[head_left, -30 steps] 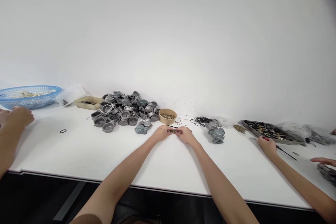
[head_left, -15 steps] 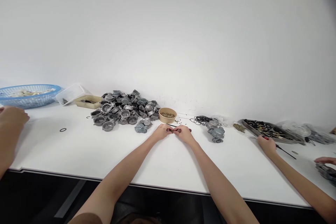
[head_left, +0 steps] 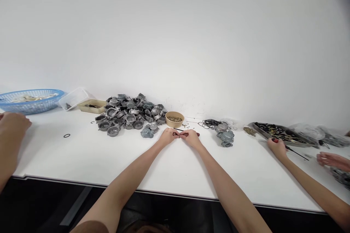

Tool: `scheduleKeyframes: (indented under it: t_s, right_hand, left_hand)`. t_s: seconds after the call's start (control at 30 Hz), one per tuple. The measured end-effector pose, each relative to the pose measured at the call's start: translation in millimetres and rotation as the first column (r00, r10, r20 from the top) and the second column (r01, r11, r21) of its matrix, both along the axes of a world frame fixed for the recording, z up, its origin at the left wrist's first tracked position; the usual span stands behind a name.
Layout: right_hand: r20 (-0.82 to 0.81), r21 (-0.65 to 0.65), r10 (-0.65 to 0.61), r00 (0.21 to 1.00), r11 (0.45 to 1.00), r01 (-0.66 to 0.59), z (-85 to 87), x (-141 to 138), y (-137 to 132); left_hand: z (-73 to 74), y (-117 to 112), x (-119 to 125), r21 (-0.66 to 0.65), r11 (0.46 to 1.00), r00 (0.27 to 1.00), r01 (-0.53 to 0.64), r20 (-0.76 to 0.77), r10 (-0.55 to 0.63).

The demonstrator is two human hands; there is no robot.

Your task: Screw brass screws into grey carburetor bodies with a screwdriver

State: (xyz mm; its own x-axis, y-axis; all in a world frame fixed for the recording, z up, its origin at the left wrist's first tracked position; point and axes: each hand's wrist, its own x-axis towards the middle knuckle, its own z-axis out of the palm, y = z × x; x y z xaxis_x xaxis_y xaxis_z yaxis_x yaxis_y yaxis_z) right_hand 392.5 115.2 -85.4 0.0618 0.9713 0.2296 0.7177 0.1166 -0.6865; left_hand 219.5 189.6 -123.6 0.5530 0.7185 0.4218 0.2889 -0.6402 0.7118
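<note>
On my remote feed, just in front of the tan bowl (head_left: 174,124) of brass-coloured parts (head_left: 175,119), my right hand (head_left: 192,138) grips a red-handled screwdriver (head_left: 198,134), apparently tucked back to let its fingertips meet my left hand (head_left: 167,137), whose grip I can't tell.

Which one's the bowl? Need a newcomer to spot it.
On the white table, find the heap of grey housings. Right of it, beyond the wearer's hands, sits the bowl: round and tan, unlike the rectangular tray left of the heap.

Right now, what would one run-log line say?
left hand: contents unclear | right hand: holds screwdriver | hands: close together | bowl: just beyond
</note>
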Motion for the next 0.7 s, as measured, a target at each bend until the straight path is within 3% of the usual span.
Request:
scheduleKeyframes:
  t_s: [0.23, 0.4, 0.7]
  right_hand:
    - [0.029, 0.007, 0.039, 0.999, 0.999, -0.039, 4.1, 0, -2]
    - [0.062, -0.062, 0.086, 0.994, 0.995, -0.082, 6.9, 5, -2]
    - [0.036, -0.115, 0.110, 0.993, 0.988, -0.105, -3.1, 15, 4]
  left_hand:
    - [2.2, -1, -1, 0.008, 1.000, 1.000, -0.003, -0.008, 0.003]
    - [2.7, -1, -5, 0.033, 0.998, 0.998, -0.053, -0.015, 0.054]
    - [0.8, 5, -12, -0.112, 0.993, 0.998, -0.027, -0.062, 0.020]
